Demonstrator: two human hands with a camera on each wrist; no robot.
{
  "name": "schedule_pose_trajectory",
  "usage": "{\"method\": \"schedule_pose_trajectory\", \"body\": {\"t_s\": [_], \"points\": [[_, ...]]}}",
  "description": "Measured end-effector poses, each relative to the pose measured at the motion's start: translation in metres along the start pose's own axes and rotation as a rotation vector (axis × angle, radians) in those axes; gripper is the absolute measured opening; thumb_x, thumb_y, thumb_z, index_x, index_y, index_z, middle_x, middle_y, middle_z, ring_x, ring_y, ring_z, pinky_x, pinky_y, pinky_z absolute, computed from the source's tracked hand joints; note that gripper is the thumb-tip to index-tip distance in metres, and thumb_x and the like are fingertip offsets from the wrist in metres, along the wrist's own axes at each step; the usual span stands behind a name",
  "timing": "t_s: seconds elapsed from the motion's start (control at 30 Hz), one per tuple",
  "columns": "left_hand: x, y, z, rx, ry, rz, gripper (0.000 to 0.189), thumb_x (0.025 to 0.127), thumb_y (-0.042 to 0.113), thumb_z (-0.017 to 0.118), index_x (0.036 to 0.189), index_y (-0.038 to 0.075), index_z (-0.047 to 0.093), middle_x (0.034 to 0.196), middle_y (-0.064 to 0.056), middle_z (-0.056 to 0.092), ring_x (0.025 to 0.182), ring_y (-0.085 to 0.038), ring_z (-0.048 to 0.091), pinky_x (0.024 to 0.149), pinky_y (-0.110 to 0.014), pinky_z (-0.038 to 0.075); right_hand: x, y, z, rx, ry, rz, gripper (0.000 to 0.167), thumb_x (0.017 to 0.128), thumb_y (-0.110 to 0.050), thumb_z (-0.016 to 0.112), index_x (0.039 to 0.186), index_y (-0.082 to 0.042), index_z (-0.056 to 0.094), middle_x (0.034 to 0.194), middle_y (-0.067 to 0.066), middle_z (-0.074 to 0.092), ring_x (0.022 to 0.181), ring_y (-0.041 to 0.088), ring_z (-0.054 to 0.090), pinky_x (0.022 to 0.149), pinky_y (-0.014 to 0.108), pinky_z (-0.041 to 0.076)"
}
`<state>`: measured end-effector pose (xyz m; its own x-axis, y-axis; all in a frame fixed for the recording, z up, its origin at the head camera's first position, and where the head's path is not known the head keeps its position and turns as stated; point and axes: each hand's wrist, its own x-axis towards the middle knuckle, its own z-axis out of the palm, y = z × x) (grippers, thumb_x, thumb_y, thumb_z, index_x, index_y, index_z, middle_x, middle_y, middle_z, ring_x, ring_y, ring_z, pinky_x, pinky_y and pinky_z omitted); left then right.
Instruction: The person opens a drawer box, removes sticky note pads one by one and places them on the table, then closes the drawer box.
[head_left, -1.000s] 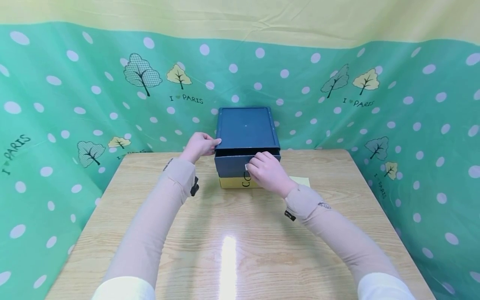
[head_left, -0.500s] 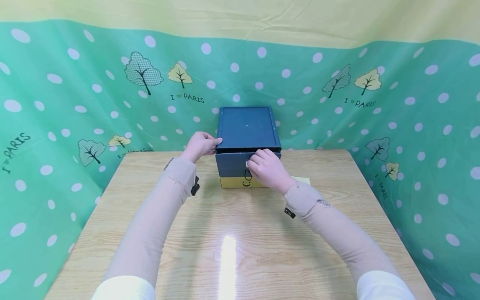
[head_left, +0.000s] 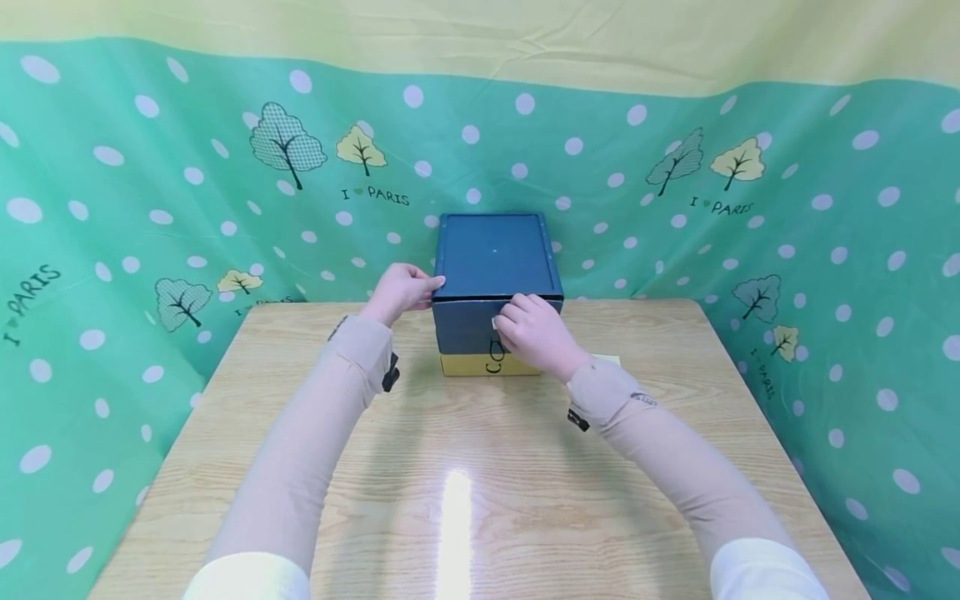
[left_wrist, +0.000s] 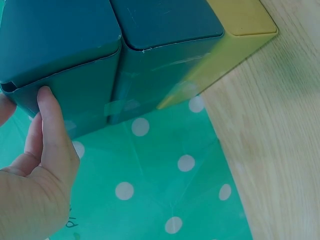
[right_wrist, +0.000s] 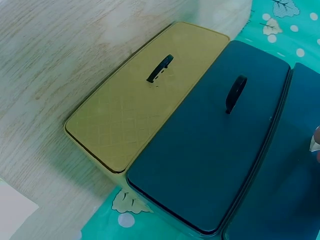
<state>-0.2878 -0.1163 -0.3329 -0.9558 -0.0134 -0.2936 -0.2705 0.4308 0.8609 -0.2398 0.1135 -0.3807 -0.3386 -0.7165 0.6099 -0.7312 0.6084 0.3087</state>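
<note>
A blue drawer cabinet [head_left: 495,254] stands at the table's back, its top drawer [head_left: 461,325] set slightly out, leaving a thin dark gap under the cabinet's top. My left hand [head_left: 402,292] touches the cabinet's front left corner; in the left wrist view, a straight finger [left_wrist: 49,107] rests against its side wall. My right hand [head_left: 534,335] is at the drawer's front, fingertips pinching a small white tab [right_wrist: 315,143]. Below it are a second blue drawer [right_wrist: 210,135] and a yellow drawer [right_wrist: 145,95], each shut with a black loop handle.
A pale paper sheet [head_left: 609,360] lies right of the cabinet on the wooden table [head_left: 555,500]. Green dotted cloth [head_left: 600,167] hangs close behind the cabinet and along both sides.
The top drawer has slid back into the cabinet, narrowing the dark gap above it. My right hand has moved slightly away from me with it; the left hand stays at the corner.
</note>
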Motion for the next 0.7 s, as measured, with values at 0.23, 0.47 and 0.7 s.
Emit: {"method": "schedule_pose_trajectory", "body": {"t_s": [0.23,0.47,0.7], "points": [[-0.0012,0.0011,0.0008,-0.003,-0.005,0.0,0.027,0.093,0.021,0.062,0.104,-0.002,0.056,0.122,-0.015,0.052,0.11,-0.026,0.057,0.09,-0.031,0.056,0.0007,0.0013,-0.0003,-0.011,-0.007,-0.01,0.004,0.083,-0.007,0.069,0.079,-0.006,0.069,0.077,0.004,0.067,0.075,0.021,0.057,0.063,0.03,0.048],[-0.0018,0.0011,0.0006,-0.002,-0.006,0.003,0.031,0.093,0.021,0.061,0.11,-0.005,0.055,0.124,-0.015,0.051,0.111,-0.026,0.057,0.089,-0.029,0.056,0.0006,0.0001,0.0,-0.012,0.002,-0.002,0.005,0.083,-0.007,0.069,0.078,-0.006,0.068,0.076,0.004,0.066,0.074,0.021,0.057,0.06,0.028,0.049],[-0.0009,0.0007,0.0007,-0.003,-0.005,-0.004,0.032,0.093,0.022,0.062,0.111,-0.004,0.055,0.124,-0.015,0.052,0.113,-0.027,0.057,0.09,-0.03,0.056,-0.0001,-0.0009,0.0018,0.005,0.017,0.029,0.004,0.079,-0.004,0.072,0.078,-0.006,0.068,0.075,0.005,0.066,0.072,0.02,0.057,0.057,0.027,0.051]]}}
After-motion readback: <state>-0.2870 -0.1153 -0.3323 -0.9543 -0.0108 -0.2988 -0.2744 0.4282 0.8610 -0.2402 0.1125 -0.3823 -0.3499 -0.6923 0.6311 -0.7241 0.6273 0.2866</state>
